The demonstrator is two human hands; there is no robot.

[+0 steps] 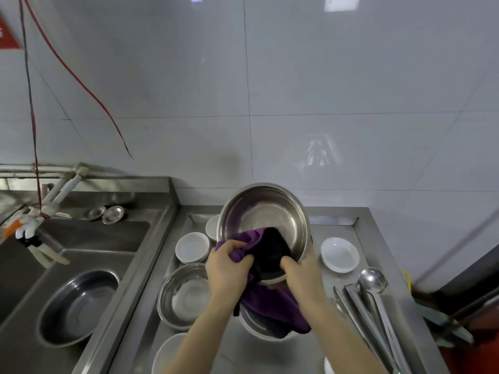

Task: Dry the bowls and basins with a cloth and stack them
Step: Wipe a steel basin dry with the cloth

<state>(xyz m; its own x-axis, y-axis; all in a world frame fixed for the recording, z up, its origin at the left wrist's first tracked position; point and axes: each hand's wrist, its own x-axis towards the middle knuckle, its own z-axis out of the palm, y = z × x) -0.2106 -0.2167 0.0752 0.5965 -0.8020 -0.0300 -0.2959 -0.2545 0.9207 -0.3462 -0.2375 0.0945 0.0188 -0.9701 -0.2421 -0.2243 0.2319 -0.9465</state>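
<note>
A large steel basin [266, 211] is tilted up above the steel counter [337, 225], its inside facing me. A purple and black cloth [266, 247] lies over its near rim and hangs down below. My left hand [226, 268] grips a bunch of the purple cloth at the rim. My right hand [301, 273] holds the basin's near rim through the black part of the cloth. Under the cloth sits another steel basin [260, 326], partly hidden. A steel basin [183, 295] stands to the left of my hands.
White bowls stand on the counter: one [192, 247] left of the basin, one [339, 254] right, one [168, 354] at the near edge. A ladle [372, 279] and tongs [361, 319] lie at the right. A sink at the left holds a steel basin [78, 306].
</note>
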